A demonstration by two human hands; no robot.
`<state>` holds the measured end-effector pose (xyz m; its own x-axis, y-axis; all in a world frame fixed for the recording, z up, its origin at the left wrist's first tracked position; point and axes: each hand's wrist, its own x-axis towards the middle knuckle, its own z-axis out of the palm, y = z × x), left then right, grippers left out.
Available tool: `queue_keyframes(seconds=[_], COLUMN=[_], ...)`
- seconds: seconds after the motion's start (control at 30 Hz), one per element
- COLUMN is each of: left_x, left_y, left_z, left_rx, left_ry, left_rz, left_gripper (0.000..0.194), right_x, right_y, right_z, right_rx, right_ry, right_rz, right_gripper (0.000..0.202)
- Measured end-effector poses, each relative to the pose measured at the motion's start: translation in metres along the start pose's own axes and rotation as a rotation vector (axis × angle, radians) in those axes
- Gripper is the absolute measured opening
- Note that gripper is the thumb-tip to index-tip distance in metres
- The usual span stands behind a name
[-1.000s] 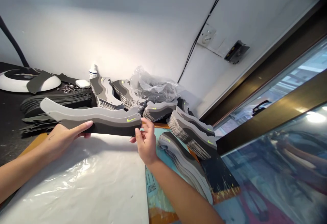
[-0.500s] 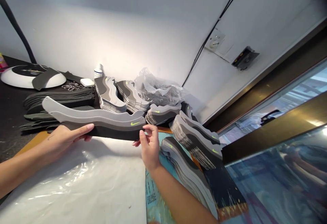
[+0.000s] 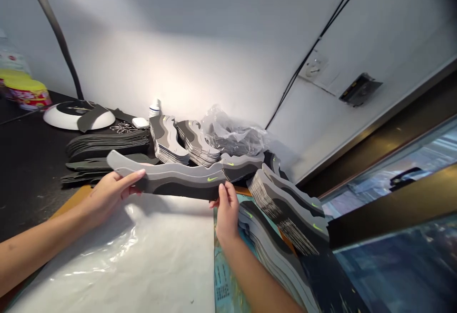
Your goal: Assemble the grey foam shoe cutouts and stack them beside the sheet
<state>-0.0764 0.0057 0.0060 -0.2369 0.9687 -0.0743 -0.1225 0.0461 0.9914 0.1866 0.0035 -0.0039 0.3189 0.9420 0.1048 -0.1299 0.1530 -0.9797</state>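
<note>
A long wavy panel (image 3: 178, 177), layered in light grey, dark grey and black with a small green swoosh near its right end, is held above the white sheet (image 3: 143, 251). My left hand (image 3: 110, 191) grips its left part, thumb on top and fingers beneath. At the lower right corner my right hand (image 3: 227, 208) pinches it between thumb and fingers. Just behind the panel is a stack of similar pieces (image 3: 241, 165). More such pieces are fanned out (image 3: 271, 246) to the right of my right hand.
Black strips (image 3: 107, 144) lie in piles at the left, by a lamp base (image 3: 60, 115). Two upright-leaning stacks (image 3: 167, 139) and crumpled clear plastic (image 3: 232, 134) line the wall. Another fanned stack (image 3: 282, 208) lies right. Yellow-lidded tubs (image 3: 28, 91) stand far left.
The view has shifted left, bringing the tubs into sight. My left hand has moved along the panel toward my right hand, and its thumb now rests on the lighter layers.
</note>
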Motion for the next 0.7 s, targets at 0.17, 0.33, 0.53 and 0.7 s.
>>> queue_keyframes(seconds=[0.17, 0.33, 0.53, 0.7], left_x=[0.0, -0.003, -0.004, -0.003], left_y=[0.015, 0.021, 0.018, 0.016], left_z=[0.006, 0.004, 0.002, 0.001], left_rx=[-0.287, -0.283, -0.242, -0.197], left_ry=[-0.005, 0.01, -0.014, -0.017], left_rz=[-0.023, -0.002, 0.019, 0.031], left_gripper=[0.045, 0.049, 0.043, 0.042], right_x=[0.006, 0.006, 0.004, 0.002], right_y=[0.001, 0.0, -0.001, -0.004], right_z=[-0.003, -0.002, -0.002, -0.002], right_rx=[0.094, 0.145, 0.182, 0.19], right_ry=[0.106, 0.078, 0.037, -0.013], right_rz=[0.072, 0.074, 0.068, 0.09], right_gripper=[0.044, 0.036, 0.031, 0.037])
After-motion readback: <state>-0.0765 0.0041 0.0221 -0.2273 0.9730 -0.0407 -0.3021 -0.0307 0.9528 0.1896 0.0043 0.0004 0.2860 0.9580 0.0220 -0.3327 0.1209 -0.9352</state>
